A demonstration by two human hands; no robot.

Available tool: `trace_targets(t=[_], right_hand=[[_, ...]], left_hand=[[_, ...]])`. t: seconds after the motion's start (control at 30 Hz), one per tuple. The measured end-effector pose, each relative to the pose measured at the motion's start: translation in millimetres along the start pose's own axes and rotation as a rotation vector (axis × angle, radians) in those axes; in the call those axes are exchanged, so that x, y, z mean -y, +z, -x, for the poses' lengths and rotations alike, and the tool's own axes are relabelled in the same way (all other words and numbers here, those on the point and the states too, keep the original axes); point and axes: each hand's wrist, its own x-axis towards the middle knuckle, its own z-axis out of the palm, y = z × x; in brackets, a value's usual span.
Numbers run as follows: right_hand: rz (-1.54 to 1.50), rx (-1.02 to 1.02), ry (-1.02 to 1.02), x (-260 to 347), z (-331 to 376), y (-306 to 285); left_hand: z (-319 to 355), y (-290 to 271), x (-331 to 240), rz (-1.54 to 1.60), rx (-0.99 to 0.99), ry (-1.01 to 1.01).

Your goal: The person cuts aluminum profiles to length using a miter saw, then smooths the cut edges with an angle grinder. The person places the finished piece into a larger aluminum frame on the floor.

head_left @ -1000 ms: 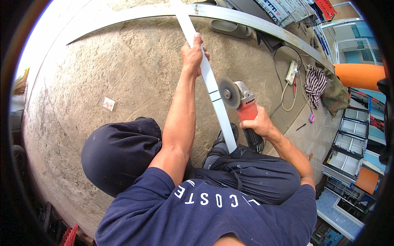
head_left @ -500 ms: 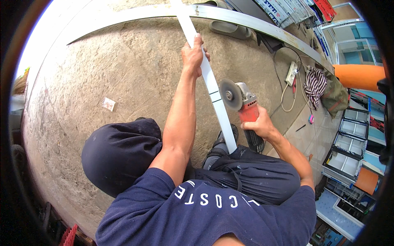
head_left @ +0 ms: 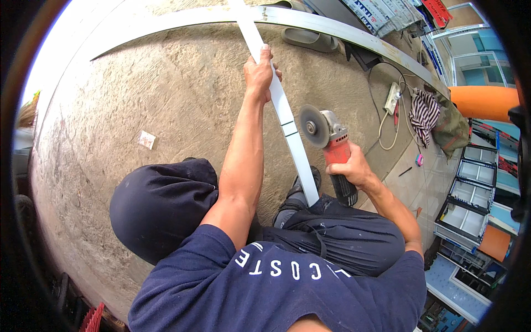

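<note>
My left hand (head_left: 260, 74) is wrapped round a long white metal bar (head_left: 280, 104), which slants from the top of the view down to my right foot. Two dark lines cross the bar below that hand. In my right hand (head_left: 353, 167) is a red and black angle grinder (head_left: 337, 152), gripped by its body. Its grey cutting disc (head_left: 313, 126) is just right of the marked part of the bar, with a small gap between them. The bar's far part lies across a long pale beam (head_left: 326, 25).
A power strip (head_left: 392, 98) with cables lies at the right beside a striped cloth (head_left: 425, 113). Grey slippers (head_left: 310, 40) rest by the beam. A small packet (head_left: 146, 139) is on the rough concrete floor (head_left: 121, 99). Trays (head_left: 471, 188) stand at far right.
The angle grinder has shifted very slightly right, away from the bar. My left hand and the bar have hardly moved.
</note>
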Motion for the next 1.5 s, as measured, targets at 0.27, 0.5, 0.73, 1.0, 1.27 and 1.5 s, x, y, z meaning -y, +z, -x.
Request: trace_targets(t=[0.27,0.5,0.73,1.0,1.27,1.5], right_hand=[[-0.024,0.008,-0.051,3,-5,-8],[-0.271,-0.014,0.036,17,-3,-21],[-0.391,-0.22,0.037,28,6,-32],[-0.462,-0.363,-0.046,32,20,-49],[-0.55,-0.457,0.009,21,25,-49],[-0.579,-0.459,0.074,-10,15,-27]], left_hand=[[-4,-1,4,0.016,0.002,-0.019],[-5,0,16,0.121,-0.025,0.028],[-4,14,23,0.129,-0.107,0.046],[2,29,34,0.227,-0.176,0.069],[11,43,57,0.368,-0.312,0.131],[23,57,89,0.41,-0.253,0.123]])
